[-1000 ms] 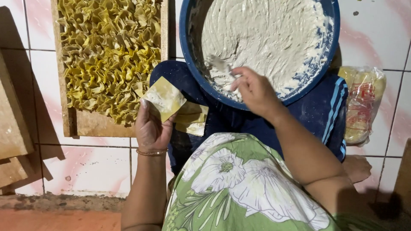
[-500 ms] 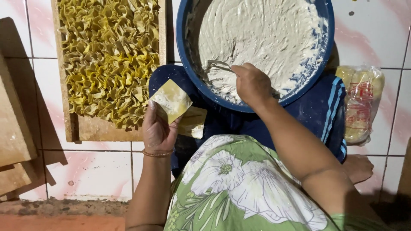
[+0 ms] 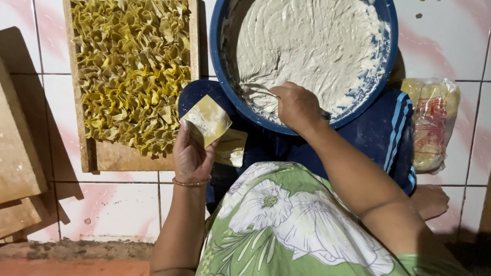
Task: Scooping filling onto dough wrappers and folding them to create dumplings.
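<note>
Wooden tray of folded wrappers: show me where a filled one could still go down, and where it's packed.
The wooden tray is packed with folded yellow wrappers nearly throughout. Bare wood shows only along its near edge, below the wrappers, just left of the left hand. White tiled floor lies bare nearer than the tray.

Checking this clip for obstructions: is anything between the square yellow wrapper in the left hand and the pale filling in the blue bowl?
Nothing visible does. The left hand holds the square yellow dough wrapper just outside the round blue bowl's rim. The right hand digs a metal utensil into the pale paste filling.
</note>
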